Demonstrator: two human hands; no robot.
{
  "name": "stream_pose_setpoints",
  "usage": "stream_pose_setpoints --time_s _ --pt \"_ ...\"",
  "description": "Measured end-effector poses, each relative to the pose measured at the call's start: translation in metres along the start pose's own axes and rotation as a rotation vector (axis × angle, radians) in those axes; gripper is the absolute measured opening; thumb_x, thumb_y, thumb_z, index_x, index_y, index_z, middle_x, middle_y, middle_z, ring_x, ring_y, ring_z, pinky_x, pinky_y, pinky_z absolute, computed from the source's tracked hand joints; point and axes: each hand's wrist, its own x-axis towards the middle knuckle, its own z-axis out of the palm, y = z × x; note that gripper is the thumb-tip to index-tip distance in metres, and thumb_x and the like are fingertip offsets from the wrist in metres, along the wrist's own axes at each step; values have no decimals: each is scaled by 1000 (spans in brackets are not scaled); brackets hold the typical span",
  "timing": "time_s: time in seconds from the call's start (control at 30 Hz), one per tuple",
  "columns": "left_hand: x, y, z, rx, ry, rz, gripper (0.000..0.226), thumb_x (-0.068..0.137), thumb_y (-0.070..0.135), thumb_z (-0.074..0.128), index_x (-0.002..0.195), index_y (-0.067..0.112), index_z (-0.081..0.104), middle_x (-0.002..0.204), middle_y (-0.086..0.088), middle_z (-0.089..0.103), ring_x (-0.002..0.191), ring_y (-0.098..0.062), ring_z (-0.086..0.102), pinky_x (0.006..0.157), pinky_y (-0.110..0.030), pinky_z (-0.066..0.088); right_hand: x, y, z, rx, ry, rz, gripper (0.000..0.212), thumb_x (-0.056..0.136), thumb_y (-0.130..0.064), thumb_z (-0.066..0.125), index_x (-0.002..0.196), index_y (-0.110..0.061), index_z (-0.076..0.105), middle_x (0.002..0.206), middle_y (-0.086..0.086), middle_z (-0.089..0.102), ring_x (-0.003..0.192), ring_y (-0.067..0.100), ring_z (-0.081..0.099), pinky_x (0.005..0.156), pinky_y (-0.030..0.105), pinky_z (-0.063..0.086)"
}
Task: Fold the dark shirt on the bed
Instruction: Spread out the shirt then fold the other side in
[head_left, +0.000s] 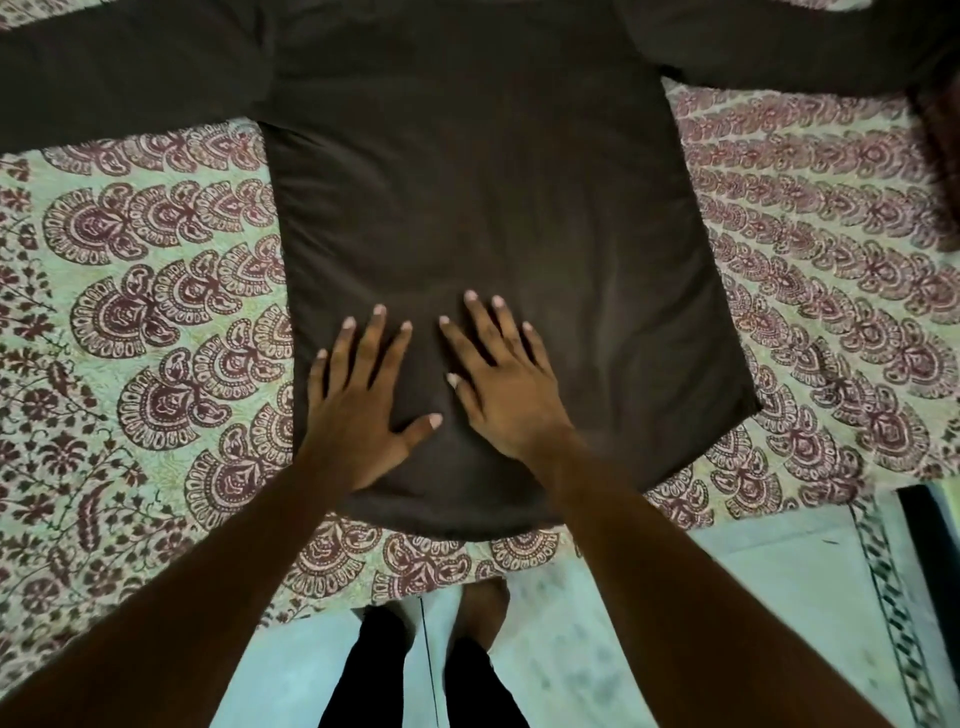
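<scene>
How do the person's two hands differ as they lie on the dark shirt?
The left hand lies by the left edge of the dark shirt; the right hand lies nearer its middle. The right hand reaches further up than the left hand. The left thumb juts out wide; the right thumb lies close to its fingers. Both lie flat, fingers spread, on the shirt's lower part.
</scene>
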Motion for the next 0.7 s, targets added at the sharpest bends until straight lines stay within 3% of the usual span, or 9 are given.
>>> stream_pose_setpoints --time_s 0.07,0.17,0.27,0.33,0.4,0.5,0.6,0.7 --pt "6 -2 3 10 -112 -47 121 68 97 42 165 36 1 174 5 -11 160 -31 -4 123 -63 13 -15 29 1 -35 1 102 63 104 -62 32 163 -48 14 176 -6 0 162 25 2 127 56 16" --pt "9 -2 -5 -13 -247 -63 147 46 105 51 161 41 -16 168 8 -30 158 -30 -21 123 -66 4 -75 83 -11 -8 52 445 68 100 -72 29 162 -53 8 176 -9 0 162 24 4 127 58 13" --pt "13 1 -15 0 -359 -83 161 36 104 59 154 42 -31 159 10 -47 152 -30 -36 122 -66 -3 -128 119 -21 83 43 752 76 94 -80 19 163 -51 2 176 -5 -2 162 24 3 124 65 14" --pt "15 4 -20 9 -396 -96 165 32 104 60 151 43 -36 156 10 -51 150 -30 -40 121 -67 -4 -133 124 -24 88 31 827 82 93 -82 15 165 -43 3 176 2 -3 162 31 0 123 69 12" --pt "16 7 -23 7 -417 -109 166 31 103 61 149 43 -39 154 10 -53 148 -30 -42 122 -66 -5 -118 114 -27 40 89 786 86 97 -78 23 167 -31 12 176 9 -1 161 37 0 124 68 9" --pt "18 10 -25 23 -435 -122 166 32 103 63 147 44 -41 153 10 -55 148 -29 -42 122 -65 -5 -68 80 -26 -12 179 484 78 102 -66 35 167 -25 19 176 8 1 162 35 -1 127 59 6" --pt "18 10 -26 38 -433 -124 166 30 104 61 148 45 -40 154 11 -53 149 -28 -40 122 -65 -1 -11 39 -20 50 85 99 70 104 -60 38 166 -32 21 176 2 -2 162 29 -4 128 57 13" --pt "19 11 -26 44 -439 -122 165 30 105 60 148 46 -39 154 12 -53 147 -25 -43 122 -65 -1 11 44 -10 43 -6 42 63 103 -63 36 162 -47 21 176 -2 -3 162 26 -3 126 60 14"
